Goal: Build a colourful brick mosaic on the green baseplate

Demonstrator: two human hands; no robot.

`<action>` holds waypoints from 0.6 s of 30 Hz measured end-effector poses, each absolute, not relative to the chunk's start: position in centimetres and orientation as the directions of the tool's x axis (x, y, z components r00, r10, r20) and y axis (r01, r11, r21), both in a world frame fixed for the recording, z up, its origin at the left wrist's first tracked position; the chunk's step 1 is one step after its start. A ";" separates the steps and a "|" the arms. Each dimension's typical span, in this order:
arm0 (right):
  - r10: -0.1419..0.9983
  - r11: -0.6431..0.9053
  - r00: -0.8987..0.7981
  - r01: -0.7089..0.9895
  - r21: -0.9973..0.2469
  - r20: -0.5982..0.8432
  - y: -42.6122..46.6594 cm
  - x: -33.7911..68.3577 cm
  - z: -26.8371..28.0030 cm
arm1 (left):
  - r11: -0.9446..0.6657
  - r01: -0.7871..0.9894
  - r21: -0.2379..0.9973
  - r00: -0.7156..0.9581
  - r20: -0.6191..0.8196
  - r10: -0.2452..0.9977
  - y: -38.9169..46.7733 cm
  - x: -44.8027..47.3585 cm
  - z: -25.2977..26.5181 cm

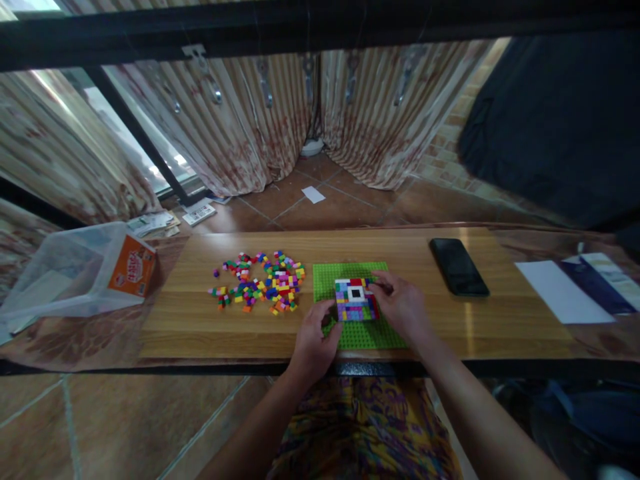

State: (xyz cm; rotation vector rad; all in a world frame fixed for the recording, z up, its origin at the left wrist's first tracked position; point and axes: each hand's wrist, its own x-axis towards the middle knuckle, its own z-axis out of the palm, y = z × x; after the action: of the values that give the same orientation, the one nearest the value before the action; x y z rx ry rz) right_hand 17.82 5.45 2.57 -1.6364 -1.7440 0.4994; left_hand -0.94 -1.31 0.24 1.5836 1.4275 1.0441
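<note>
A square build of colourful toy bricks, with a white ring around a dark centre, sits on the green studded baseplate. At its lower left corner is my left hand, thumb and curled fingers apart with a gap between them. The left thumb tip is at the build's edge. My right hand reaches in from the right, its thumb and fingertips pinched together at the build's upper right edge. Whatever lies between those fingertips is hidden. Left of the baseplate spreads a loose pile of small colourful bricks.
A black phone lies on the wooden board, right of my hands. Beyond its right end are a white sheet and a dark blue booklet. A clear plastic bin with an orange label stands at the left.
</note>
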 end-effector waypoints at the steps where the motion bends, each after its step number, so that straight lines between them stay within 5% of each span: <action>1: 0.977 0.126 0.032 0.706 -0.697 0.209 5.5 17.8 2.6 | -0.099 0.382 0.919 0.048 0.087 0.995 -1.3 -0.9 0.3; 12: 0.988 -0.010 0.143 0.443 -0.897 0.059 5.3 18.8 1.8 | -0.111 0.401 0.909 0.043 0.103 0.994 -1.3 -1.1 0.4; 18: 0.985 0.000 0.155 0.436 -0.900 0.075 6.7 18.2 1.2 | -0.113 0.401 0.909 0.045 0.104 0.994 -1.2 -1.0 0.5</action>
State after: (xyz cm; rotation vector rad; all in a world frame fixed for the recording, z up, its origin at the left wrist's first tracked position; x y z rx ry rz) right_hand 18.19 6.72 1.23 -1.5733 -1.4104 0.8057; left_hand -1.01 -1.23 0.50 1.6080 1.4357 1.0491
